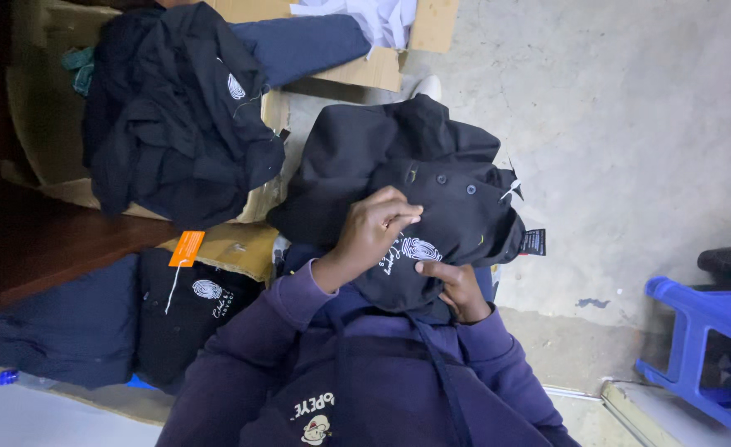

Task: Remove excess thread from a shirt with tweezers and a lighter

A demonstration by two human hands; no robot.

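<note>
Cardboard box (47, 108) holding a heap of dark garments (175, 124); white fabric (365, 16) beyond it. Orange tag (187, 247) on a string beside a folded black shirt (192, 319) with a white emblem. Navy cloth (59, 331) adjoining. Blue plastic stool (701, 348) on the concrete floor (630, 124).

Two hands (374, 232), four dark shirts (432, 178), one orange tag (187, 247), one blue plastic stool (701, 331), one cardboard box (43, 99).

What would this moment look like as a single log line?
left hand: pinching black shirt | right hand: gripping shirt near white logo | nearby: cardboard box, blue stool
</note>
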